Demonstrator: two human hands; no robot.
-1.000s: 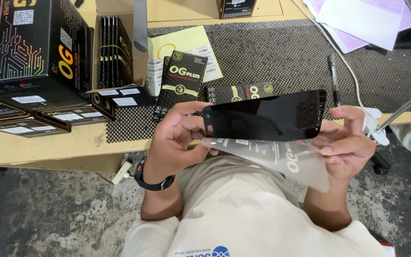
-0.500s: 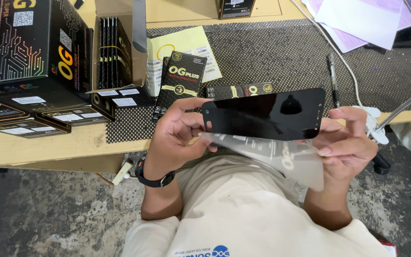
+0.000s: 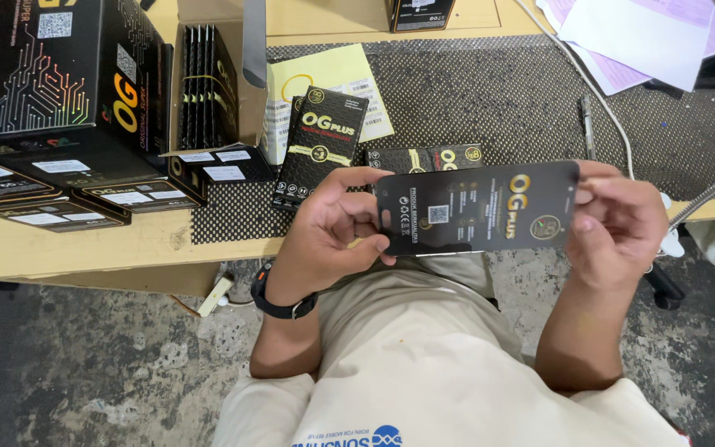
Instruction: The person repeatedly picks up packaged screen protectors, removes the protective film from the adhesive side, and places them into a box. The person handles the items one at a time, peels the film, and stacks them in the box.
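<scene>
Both hands hold one flat black packet [image 3: 477,207] level above the near table edge, printed face up, long axis running left to right. Left hand [image 3: 333,232] grips the left end: thumb across the top face, fingers curled beneath and mostly hidden. Right hand [image 3: 614,219] pinches the right end, fingertips over the edge; its palm is hidden behind its own back. The underside of the packet cannot be seen. A black wristband [image 3: 279,298] sits on the left wrist. Far of the packet, on the dark woven mat [image 3: 498,99], lie similar black packets [image 3: 320,149], the lower ones partly covered by the held packet. A yellow sheet [image 3: 333,74] lies under them. Far left: stacked black cartons [image 3: 51,83], cut off by the frame, beside an open cardboard box [image 3: 208,91] with packets standing on edge. Pen [image 3: 587,124] and a white cable [image 3: 597,99] right of centre; papers [image 3: 631,41] far right, cropped. Table [image 3: 84,248] edge bare, pale wood.
</scene>
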